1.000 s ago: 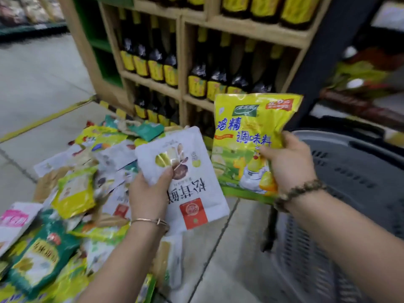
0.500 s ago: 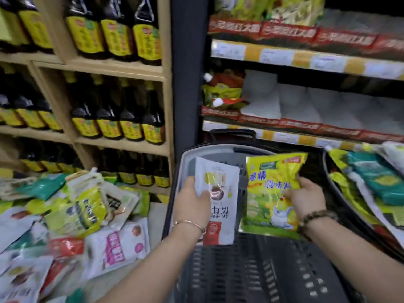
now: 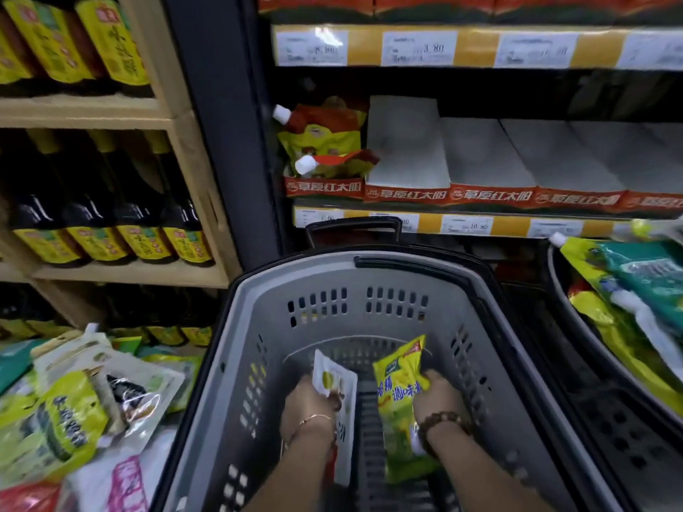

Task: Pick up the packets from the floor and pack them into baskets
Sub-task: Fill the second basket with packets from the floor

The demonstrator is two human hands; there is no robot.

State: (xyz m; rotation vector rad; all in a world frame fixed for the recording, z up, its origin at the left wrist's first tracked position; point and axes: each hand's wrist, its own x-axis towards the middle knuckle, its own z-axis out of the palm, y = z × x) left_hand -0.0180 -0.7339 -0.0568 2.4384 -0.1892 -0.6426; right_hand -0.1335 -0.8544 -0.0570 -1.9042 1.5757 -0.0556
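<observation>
This was a grocery shop aisle. A wooden shelf unit (image 3: 129, 273) carried rows of dark sauce bottles (image 3: 140, 223) with matching yellow labels. Beside it a dark metal rack (image 3: 221, 123) bore printed price tags (image 3: 417, 48) along its shelf edges. Red-fronted display cartons (image 3: 406, 194) stood on that rack, one holding spouted pouches (image 3: 321, 142). A grey plastic shopping basket (image 3: 258, 290) sat below with a second basket (image 3: 558, 290) beside it, and sealed food packets (image 3: 74, 408) lay heaped on the floor.

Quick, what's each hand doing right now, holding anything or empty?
Left hand: holding the white packet, down inside the grey basket.
Right hand: holding the yellow packet, also inside the basket.
</observation>
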